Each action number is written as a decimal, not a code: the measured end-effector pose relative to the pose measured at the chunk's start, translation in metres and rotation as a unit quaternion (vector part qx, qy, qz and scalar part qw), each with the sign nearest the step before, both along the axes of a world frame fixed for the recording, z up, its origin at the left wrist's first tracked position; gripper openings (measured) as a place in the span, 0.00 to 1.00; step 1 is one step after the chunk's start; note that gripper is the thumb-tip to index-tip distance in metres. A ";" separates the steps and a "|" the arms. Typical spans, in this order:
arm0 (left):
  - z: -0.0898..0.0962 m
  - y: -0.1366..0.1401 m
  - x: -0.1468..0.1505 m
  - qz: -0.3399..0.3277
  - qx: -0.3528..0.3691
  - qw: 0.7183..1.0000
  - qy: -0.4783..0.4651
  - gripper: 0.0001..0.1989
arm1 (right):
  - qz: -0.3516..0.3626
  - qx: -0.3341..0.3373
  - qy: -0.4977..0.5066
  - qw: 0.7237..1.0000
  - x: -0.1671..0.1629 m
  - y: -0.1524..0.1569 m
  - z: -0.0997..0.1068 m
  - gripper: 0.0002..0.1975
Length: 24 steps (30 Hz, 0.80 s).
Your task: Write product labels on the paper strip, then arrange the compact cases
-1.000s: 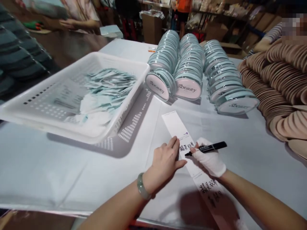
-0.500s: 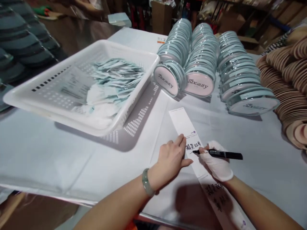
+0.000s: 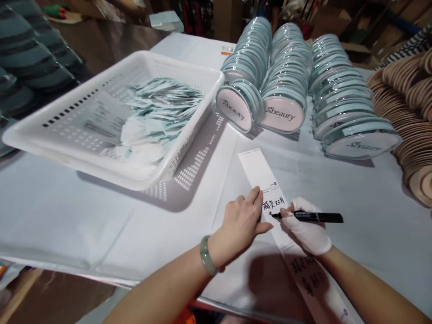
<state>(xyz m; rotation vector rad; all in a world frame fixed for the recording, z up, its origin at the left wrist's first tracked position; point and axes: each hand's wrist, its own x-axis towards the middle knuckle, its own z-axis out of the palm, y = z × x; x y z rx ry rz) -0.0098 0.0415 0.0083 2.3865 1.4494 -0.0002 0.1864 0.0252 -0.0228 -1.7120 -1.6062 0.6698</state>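
Observation:
A long white paper label strip (image 3: 258, 167) lies slantwise on the table, with black handwritten characters on two of its sections. My left hand (image 3: 241, 220) rests flat along the strip's left edge, fingers out, holding nothing; a green bangle (image 3: 208, 255) circles its wrist. In a white glove with bare fingertips, my right hand (image 3: 307, 229) grips a black marker pen (image 3: 315, 217). The pen's tip touches the paper just under the upper line of characters, at a small fresh mark. Part of the strip passes beneath my right hand and forearm.
A white plastic basket (image 3: 43, 139) with many small pale-green packets (image 3: 165, 99) stands at left. Rows of clear-wrapped oval "beauty" packages (image 3: 283, 114) stand at the back. Stacked brown pieces (image 3: 411, 121) rise at the right edge. Dark stacks (image 3: 30, 54) fill the far left.
The marker has added strokes below the upper line, turning a single short stroke into a small crossed mark. My left hand stays in place on the strip. The view has shifted slightly.

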 end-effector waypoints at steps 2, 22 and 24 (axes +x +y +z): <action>0.001 0.000 0.000 -0.001 -0.006 1.000 -0.004 0.40 | 0.017 0.004 -0.009 1.000 0.000 0.000 0.005 0.22; 0.000 0.001 0.002 0.001 -0.011 1.000 0.005 0.42 | 0.013 -0.006 -0.030 0.999 -0.005 0.002 0.016 0.22; -0.001 0.001 0.001 0.000 -0.008 1.000 0.006 0.42 | 0.009 -0.022 -0.015 1.000 -0.004 0.001 0.014 0.22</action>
